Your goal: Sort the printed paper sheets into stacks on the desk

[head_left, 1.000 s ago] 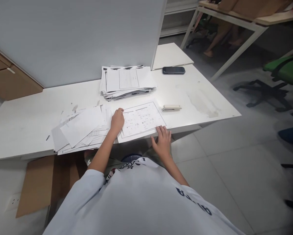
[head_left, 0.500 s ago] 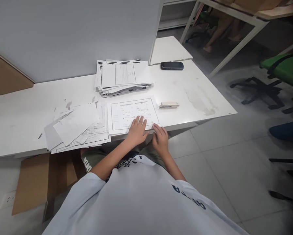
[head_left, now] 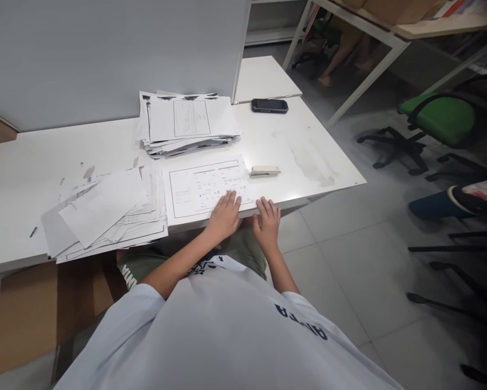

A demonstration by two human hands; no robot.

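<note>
A printed sheet (head_left: 198, 187) with a table of small figures lies flat at the near edge of the white desk (head_left: 300, 146). My left hand (head_left: 223, 216) rests open on its lower right part, fingers stretched forward. My right hand (head_left: 267, 221) lies open beside it on the desk's front edge, just past the sheet's right corner. Neither hand holds anything. A beige stapler (head_left: 265, 171) sits a little beyond my right hand.
A tall stack of printed papers (head_left: 186, 122) stands behind the sheet. A loose, messy pile of papers (head_left: 105, 211) spreads to the left. A dark phone (head_left: 270, 105) lies at the back right. Green office chair (head_left: 438, 116) stands on the floor at right; a person's legs (head_left: 341, 59) show under a far table.
My left hand moved from the sheet's upper left corner down to its lower right part. The right hand stayed at the desk edge. The view shifted right.
</note>
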